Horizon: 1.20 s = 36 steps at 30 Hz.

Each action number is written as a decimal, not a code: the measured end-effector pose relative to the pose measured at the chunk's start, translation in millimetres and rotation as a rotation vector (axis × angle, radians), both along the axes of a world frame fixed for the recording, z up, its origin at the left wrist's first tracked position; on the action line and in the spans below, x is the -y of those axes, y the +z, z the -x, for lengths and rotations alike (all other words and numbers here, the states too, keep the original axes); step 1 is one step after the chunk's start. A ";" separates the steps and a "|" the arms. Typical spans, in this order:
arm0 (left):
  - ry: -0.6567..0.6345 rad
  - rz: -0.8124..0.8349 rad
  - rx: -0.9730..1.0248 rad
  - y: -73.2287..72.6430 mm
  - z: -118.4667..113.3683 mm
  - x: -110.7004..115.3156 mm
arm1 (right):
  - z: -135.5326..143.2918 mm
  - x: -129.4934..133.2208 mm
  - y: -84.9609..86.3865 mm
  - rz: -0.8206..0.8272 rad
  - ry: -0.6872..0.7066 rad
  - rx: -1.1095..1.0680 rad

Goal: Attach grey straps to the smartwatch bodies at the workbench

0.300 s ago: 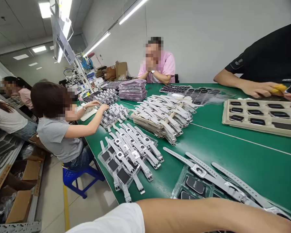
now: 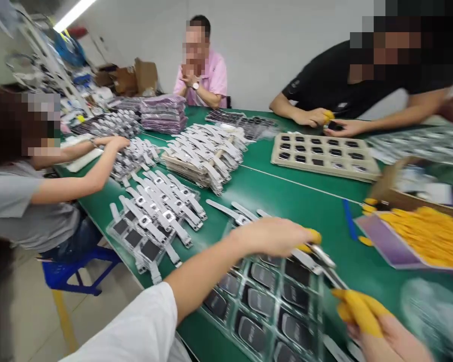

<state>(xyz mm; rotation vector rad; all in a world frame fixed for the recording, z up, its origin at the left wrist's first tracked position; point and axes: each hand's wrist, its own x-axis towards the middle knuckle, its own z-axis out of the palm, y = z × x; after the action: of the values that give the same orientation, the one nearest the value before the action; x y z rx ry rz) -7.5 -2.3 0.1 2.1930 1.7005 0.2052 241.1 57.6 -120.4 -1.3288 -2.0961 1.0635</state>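
My left hand (image 2: 274,236), with yellow finger cots on its tips, pinches one end of a smartwatch (image 2: 323,255) with a pale strap. At the other end, my right hand (image 2: 377,319), also in yellow finger cots, closes on the strap. Motion blurs the watch, so its face is hard to make out. Below both hands lies a clear plastic tray (image 2: 236,296) with dark rounded-square pieces in its compartments. Several pale-strapped watches (image 2: 241,217) rest across the tray's far end, partly behind my left arm.
More strapped watches (image 2: 168,216) lie on a tray to the left, beside a tall stack (image 2: 207,156). A beige tray (image 2: 324,168) holds dark watch bodies. Yellow finger cots (image 2: 430,236) fill a purple-lined container at right, near a cardboard box (image 2: 392,186). Co-workers sit around the green table.
The view has swung right and down. Both my hands have come into view with the smartwatch between them, and the yellow finger cots at right now show.
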 end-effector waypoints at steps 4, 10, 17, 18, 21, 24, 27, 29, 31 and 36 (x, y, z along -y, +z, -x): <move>0.062 0.091 -0.051 -12.1 23.3 -0.3 | -15.3 10.7 25.8 0.025 -0.062 0.082; 0.031 0.190 -0.048 -37.3 20.3 -15.1 | -9.1 2.9 11.5 -0.026 0.003 0.249; 0.026 0.022 -0.136 -50.1 10.0 -20.6 | -19.2 -3.3 6.7 -0.110 -0.020 0.473; 0.050 -0.019 -0.167 -47.2 8.2 -18.3 | -20.8 -4.4 8.6 -0.125 -0.034 0.472; 0.150 -0.096 -0.255 -30.7 -1.5 -7.5 | -28.3 -6.5 16.0 -0.198 -0.091 0.410; 0.207 -0.015 -0.300 -15.0 -14.7 2.1 | -38.7 -5.9 23.9 -0.201 -0.095 0.352; 0.242 0.174 -0.318 -13.4 -27.5 4.0 | -50.3 -4.2 28.7 -0.094 -0.023 0.387; 0.262 0.240 -0.327 -18.9 -35.2 1.7 | -57.9 -4.1 29.4 -0.011 0.029 0.408; 0.275 0.256 -0.337 -25.1 -41.5 -0.8 | -64.4 -5.1 28.5 0.041 0.055 0.417; 0.291 0.288 -0.353 -30.2 -48.8 -2.5 | -69.7 -7.8 25.3 0.070 0.095 0.424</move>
<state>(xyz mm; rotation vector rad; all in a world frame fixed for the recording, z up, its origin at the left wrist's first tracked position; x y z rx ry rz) 41.2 0.2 -30.1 1.8444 2.0845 -0.3564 310.8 65.4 -95.1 -1.6175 -2.4658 0.9640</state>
